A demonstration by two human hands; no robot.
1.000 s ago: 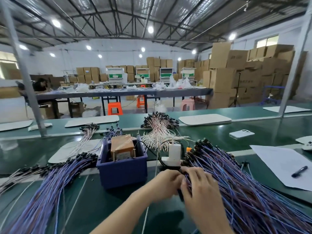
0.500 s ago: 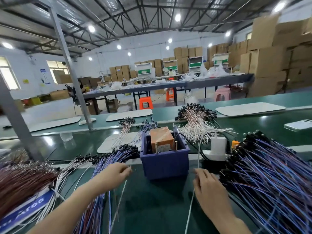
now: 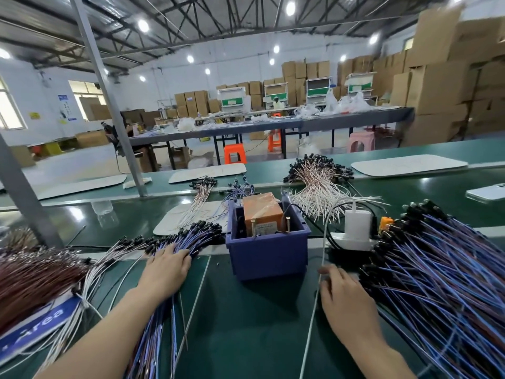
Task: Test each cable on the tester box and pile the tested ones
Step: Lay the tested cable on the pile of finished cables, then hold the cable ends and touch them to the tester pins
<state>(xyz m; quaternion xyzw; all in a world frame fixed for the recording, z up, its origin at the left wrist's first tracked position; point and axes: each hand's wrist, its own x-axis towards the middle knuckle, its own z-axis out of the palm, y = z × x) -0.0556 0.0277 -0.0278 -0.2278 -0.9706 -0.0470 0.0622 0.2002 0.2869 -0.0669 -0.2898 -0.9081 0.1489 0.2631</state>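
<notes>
Our left hand (image 3: pixel 166 272) rests with straight fingers on the pile of blue cables (image 3: pixel 199 233), left of the blue tester box (image 3: pixel 267 253) on the green table (image 3: pixel 246 324). Our right hand (image 3: pixel 344 294) lies flat, fingers relaxed and holding nothing, just beside a thin white cable (image 3: pixel 308 340) and the larger cable heap (image 3: pixel 437 283) on the right

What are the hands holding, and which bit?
Left hand lies flat on the blue cable pile, gripping nothing. Right hand touches a thin white wire partway along; a pinch cannot be told.
</notes>
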